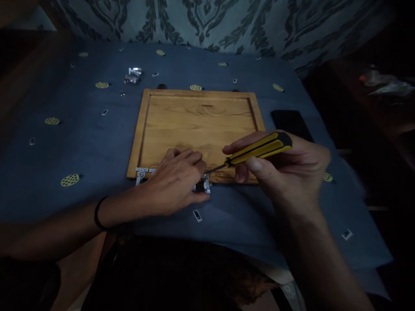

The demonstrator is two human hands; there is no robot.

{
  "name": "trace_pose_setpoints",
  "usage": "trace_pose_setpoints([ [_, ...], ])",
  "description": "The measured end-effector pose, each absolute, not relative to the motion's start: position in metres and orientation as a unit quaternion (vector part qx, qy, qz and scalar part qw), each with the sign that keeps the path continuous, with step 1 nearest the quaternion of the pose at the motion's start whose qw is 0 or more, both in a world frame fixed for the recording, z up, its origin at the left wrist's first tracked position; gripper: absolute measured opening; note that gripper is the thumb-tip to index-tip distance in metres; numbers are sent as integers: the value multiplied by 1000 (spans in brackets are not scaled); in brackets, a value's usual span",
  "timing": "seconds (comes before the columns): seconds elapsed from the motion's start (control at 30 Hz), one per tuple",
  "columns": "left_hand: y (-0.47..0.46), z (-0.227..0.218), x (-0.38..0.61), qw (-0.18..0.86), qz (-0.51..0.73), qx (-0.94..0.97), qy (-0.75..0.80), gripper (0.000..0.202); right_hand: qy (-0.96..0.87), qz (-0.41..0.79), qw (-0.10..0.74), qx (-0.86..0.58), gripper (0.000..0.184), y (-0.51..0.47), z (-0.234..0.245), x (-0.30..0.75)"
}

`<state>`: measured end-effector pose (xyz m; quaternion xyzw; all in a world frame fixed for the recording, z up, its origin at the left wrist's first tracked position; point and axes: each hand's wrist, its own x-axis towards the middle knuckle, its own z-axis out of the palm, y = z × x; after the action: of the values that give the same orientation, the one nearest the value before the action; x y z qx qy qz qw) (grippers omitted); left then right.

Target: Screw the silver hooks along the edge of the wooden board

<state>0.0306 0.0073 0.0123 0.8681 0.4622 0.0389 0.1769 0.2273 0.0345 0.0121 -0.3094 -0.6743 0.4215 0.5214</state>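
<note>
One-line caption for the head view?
Left hand holds a metal bracket against a wooden board; right hand grips a screwdriver.

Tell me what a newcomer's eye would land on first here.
The pale wooden board in the middle of the blue cloth stands out in the dim room. At its near edge the right hand holds a yellow-and-black screwdriver, tip pointed at a metal hinge that the left hand holds down.

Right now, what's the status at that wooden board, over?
Left hand pinning metal hinge at near edge of wooden board. Right hand gripping screwdriver, tip at hinge. Loose metal parts far left, out of the way.
</note>
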Motion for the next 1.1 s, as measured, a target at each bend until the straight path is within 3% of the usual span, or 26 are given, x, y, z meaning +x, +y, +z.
trace_pose_setpoints([
  [0.37,7,11,31,174,32,869,463,36,-676,452,504,-291,19,32,10,226],
  [0.63,7,10,30,180,43,866,465,37,-579,412,638,-297,9,34,4,225],
  [1.1,7,10,30,186,33,863,469,36,-611,405,583,-349,12,30,1,224],
])
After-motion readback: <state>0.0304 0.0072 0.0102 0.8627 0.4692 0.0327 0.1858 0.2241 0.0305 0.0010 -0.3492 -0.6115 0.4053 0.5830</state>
